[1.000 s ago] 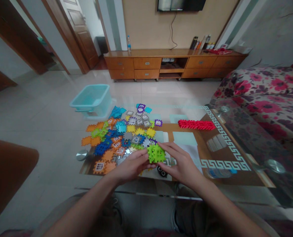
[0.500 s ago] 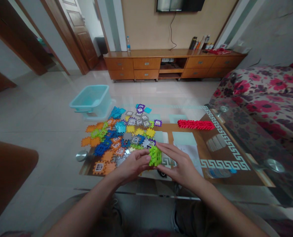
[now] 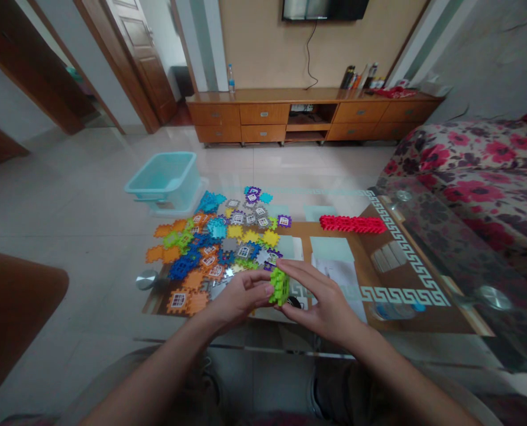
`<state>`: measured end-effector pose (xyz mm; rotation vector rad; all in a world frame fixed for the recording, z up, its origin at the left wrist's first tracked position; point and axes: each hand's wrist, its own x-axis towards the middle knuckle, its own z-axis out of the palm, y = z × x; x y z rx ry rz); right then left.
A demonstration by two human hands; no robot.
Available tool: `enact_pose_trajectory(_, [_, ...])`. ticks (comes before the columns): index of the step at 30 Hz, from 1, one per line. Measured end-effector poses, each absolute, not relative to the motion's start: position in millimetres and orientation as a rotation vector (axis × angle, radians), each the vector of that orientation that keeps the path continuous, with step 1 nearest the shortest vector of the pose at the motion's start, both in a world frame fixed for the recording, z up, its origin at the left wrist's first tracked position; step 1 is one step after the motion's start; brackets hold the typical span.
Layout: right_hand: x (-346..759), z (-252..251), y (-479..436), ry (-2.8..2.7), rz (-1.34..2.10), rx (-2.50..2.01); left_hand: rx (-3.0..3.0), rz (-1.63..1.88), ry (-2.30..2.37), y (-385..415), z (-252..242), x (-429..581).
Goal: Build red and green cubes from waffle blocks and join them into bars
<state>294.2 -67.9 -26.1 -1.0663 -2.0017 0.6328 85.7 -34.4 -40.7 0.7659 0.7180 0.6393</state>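
A: What do I hold from here?
B: Your left hand [image 3: 239, 299] and right hand [image 3: 323, 299] hold a green interlocking plastic block [image 3: 280, 286] at 12 o'clock, fingers narrow on its sides. It is turned since a moment ago.
A: And farther?
B: Many-coloured plastic tiles [image 3: 210, 248] at 11 o'clock, a red plastic tile row [image 3: 352, 224] at 1 o'clock, a pale blue plastic tub [image 3: 163, 180] beyond.

Left hand [image 3: 241, 299] curled inward, right hand [image 3: 327, 299] arched, both facing each other, close together; bare forearms [image 3: 157, 370] angled forward.
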Motion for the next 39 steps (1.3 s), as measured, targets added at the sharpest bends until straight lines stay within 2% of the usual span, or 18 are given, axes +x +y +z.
enact_pose_trajectory(8, [287.2, -24.8, -72.2, -1.956, 0.548, -1.060, 0.686, 0.656, 0.650, -37.4, -38.3, 86.3])
enact_pose_trajectory(20, [292.4, -23.9, -70.3, -2.027, 0.701, -1.005, 0.723, 0.553, 0.621, -31.9, -38.3, 81.0])
enact_pose_trajectory(39, [292.1, -19.5, -67.7, -1.866, 0.720, -1.138, 0.666, 0.627, 0.622, -31.7, -37.7, 80.7])
